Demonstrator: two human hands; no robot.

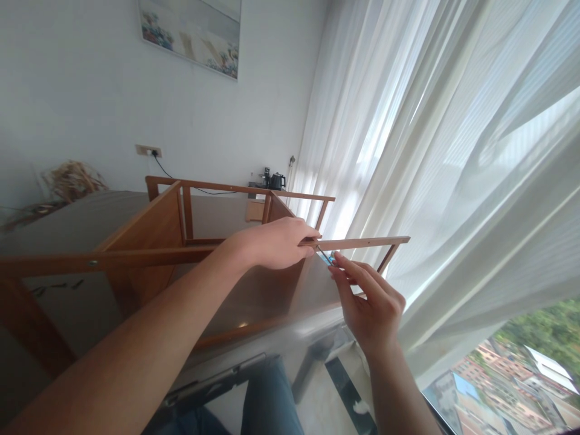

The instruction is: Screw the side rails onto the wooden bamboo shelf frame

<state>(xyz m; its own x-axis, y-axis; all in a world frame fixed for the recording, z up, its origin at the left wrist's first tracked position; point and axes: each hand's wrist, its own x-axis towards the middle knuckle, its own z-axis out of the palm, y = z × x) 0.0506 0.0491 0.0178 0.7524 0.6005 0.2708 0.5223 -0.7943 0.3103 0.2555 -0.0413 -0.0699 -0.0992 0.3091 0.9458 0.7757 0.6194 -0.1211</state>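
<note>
A wooden furniture frame (371,243) lies in front of me, with long rails and brown panels. My left hand (285,241) is closed over its near rail, with the fingers wrapped round the wood. Just to the right, my right hand (369,296) pinches a thin rod-shaped tool (323,255) between thumb and fingertips. The tool's far end meets the rail beside my left fingers. A bit of light blue shows at the fingertips; the tool's exact kind is unclear.
Several small dark metal pieces (58,287) lie on a grey surface beyond the near rail. White curtains (408,133) hang along the window at right. A black kettle (277,180) stands at the back. A black cord runs from the wall socket (148,150).
</note>
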